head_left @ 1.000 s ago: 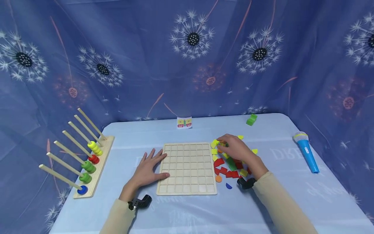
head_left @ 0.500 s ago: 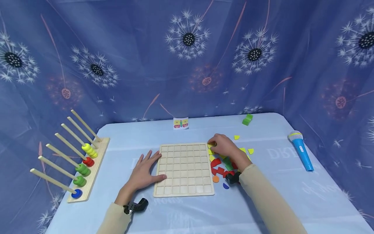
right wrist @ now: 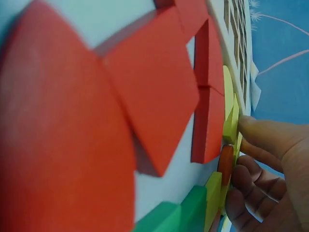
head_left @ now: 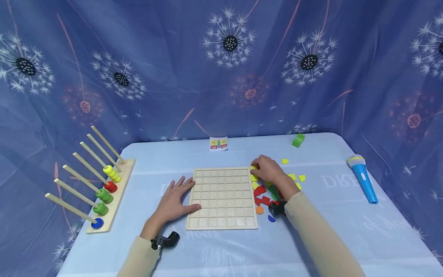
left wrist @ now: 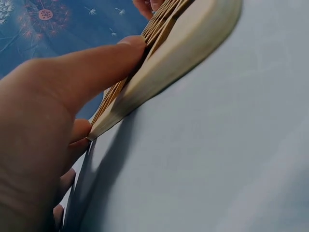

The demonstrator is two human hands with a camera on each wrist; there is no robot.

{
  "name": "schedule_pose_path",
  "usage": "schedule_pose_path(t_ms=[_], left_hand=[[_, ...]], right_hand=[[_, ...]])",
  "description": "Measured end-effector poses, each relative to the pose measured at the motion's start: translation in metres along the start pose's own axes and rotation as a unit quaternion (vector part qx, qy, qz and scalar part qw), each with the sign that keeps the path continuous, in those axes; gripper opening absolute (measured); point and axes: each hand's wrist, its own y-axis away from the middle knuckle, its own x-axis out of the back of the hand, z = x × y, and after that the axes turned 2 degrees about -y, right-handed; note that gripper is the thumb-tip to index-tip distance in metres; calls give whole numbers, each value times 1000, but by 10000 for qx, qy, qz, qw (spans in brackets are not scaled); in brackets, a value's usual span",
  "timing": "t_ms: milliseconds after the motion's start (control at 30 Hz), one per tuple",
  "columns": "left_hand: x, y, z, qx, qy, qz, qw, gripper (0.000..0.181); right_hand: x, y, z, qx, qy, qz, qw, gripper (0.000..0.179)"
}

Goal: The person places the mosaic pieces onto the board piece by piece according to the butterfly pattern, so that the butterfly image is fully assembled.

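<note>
A pale wooden grid board [head_left: 221, 199] with square cells lies flat in front of me. My left hand [head_left: 173, 204] rests spread at its left side, with the thumb [left wrist: 111, 60] over the rim and fingertips at the edge. My right hand [head_left: 270, 171] is by the board's far right corner, thumb and fingers bent around a yellow piece [head_left: 253, 168]. In the right wrist view the thumb tip meets the yellow pieces [right wrist: 232, 118], and the curled fingers partly hide them. Red pieces [head_left: 259, 191], green pieces [right wrist: 188, 208] and an orange disc [head_left: 259, 210] lie nearby.
A peg stand [head_left: 119, 196] with coloured rings stands at the left. A butterfly picture card [head_left: 218, 144] is at the back. Green blocks [head_left: 298, 140], loose yellow pieces [head_left: 285, 161], a blue half disc [head_left: 271, 218] and a blue toy microphone [head_left: 363, 179] lie to the right.
My right hand has moved left and slightly away from me to the yellow pieces at the board's corner, uncovering several yellow pieces behind it. The left hand has stayed on the board.
</note>
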Motion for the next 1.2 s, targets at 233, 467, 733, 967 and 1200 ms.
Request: schedule_pose_path(t_ms=[233, 467, 733, 967, 1200], left_hand=[[-1, 0, -4, 57, 125, 232, 9996, 87], [-1, -8, -5, 201, -4, -71, 9998, 105], [3, -23, -6, 335, 109, -328, 9988, 103], [-3, -27, -9, 97, -154, -238, 9996, 98], [-1, -28, -8, 354, -224, -408, 9983, 101]], right_hand=[[4, 2, 6, 348, -28, -237, 9991, 32], [8, 3, 11, 447, 271, -268, 9983, 28], [10, 8, 16, 684, 134, -148, 9975, 29], [1, 6, 4, 898, -191, 40, 9958, 30], [-6, 5, -21, 1253, -814, 219, 9885, 27]])
